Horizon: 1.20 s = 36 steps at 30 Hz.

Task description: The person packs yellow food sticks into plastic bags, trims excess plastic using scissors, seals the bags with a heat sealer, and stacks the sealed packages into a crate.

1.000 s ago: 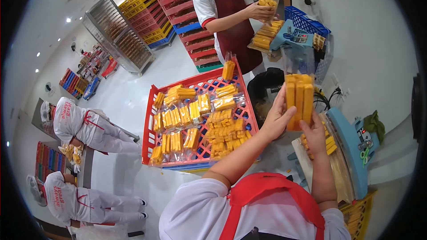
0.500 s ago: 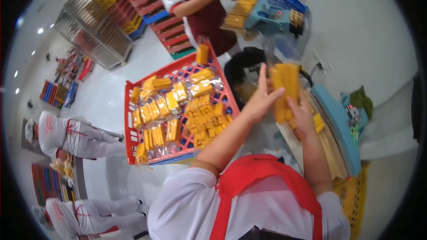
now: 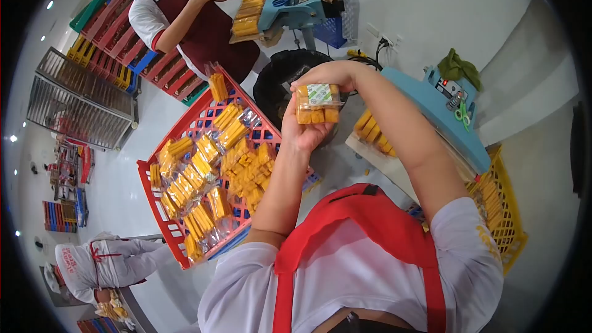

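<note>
My left hand [image 3: 303, 137] is closed around the lower side of a clear plastic bag of yellow sticks [image 3: 317, 115], palm beneath it. The stick ends face me, and a green-and-white label shows on the bag. My right hand [image 3: 330, 73] curls over the bag's upper side, its fingertips partly hidden behind it. Below my right forearm, more yellow sticks [image 3: 374, 132] lie on a board beside a light-blue sealing machine [image 3: 425, 111]. Left of my left arm is a red crate [image 3: 161, 213] holding bagged and loose yellow sticks.
A black-lined bin [image 3: 266, 80] stands behind my hands. Green scissors [image 3: 462, 113] and a green cloth [image 3: 459, 69] rest on the sealing machine. A yellow crate [image 3: 510, 225] is at right. Across from me, a co-worker [image 3: 203, 31] holds yellow sticks near another blue machine [image 3: 296, 9].
My hands have brought the bag of yellow sticks left, away from the sealing machine, and turned its end toward me. My view has shifted right. The co-worker still holds yellow sticks.
</note>
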Available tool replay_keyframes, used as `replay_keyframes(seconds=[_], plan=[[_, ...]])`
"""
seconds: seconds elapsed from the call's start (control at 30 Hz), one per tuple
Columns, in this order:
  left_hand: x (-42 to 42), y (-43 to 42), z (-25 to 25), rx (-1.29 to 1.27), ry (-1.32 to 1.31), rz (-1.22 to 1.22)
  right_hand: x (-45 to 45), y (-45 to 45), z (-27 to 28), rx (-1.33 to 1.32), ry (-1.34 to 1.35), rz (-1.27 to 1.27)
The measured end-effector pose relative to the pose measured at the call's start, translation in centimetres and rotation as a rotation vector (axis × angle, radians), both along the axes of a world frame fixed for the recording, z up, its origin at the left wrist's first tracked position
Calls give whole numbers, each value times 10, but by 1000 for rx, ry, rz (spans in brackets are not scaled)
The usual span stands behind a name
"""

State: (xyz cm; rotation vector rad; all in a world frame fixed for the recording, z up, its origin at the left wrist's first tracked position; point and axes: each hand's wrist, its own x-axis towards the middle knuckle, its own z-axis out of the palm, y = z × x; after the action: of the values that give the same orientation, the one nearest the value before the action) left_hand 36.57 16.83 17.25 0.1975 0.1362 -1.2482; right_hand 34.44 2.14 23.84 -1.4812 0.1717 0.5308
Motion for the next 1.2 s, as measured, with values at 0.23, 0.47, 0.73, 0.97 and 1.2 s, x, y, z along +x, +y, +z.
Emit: replay_keyframes(seconds=[0.23,0.47,0.73,0.97,1.2], plan=[[4,-2,-1,38,23,11,5,-1,-7,-26,41,-43],[8,-10,20,83,-350,162,-12,-7,-19,-27,-387,-160],[20,-19,36,103,-825,418,-46,-2,-11,80,-526,-341],[15,-33,21,59,-860,469,-60,1,-24,95,-563,-507],[-42,-15,-19,258,-772,598,-96,15,-57,-18,-477,-483]])
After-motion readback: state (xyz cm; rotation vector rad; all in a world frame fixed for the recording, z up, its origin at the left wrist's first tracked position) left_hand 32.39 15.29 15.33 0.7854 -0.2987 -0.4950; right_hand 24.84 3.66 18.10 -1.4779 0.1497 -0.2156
